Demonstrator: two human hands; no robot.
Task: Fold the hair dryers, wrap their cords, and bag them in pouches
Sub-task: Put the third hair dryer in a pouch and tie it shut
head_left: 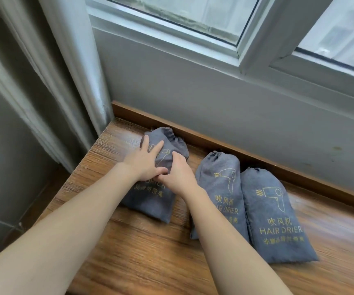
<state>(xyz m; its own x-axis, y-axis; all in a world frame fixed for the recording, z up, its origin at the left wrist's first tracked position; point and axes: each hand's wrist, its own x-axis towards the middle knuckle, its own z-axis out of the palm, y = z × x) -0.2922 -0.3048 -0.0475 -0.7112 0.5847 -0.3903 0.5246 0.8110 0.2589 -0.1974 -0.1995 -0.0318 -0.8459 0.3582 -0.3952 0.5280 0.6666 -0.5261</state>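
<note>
Hair-dryer pouch (165, 145), leftmost of three on a wooden sill (129, 241), lies under the left hand (145, 165), pressing flat-fingered, and the right hand (177, 172), gripping its side. Its gathered mouth could loosen if tugged.

- The 3 pouches (275, 220) were matt grey woven cloth with yellow print.
- The one under my left hand (144, 165) and right hand (177, 174) creased softly.
- The ledge (150, 252) was grained brown wood with a slight sheen.
- The wall (193, 99) looked matt, painted and lightly stained.
- The curtain (33, 81) was grey cloth.
</note>
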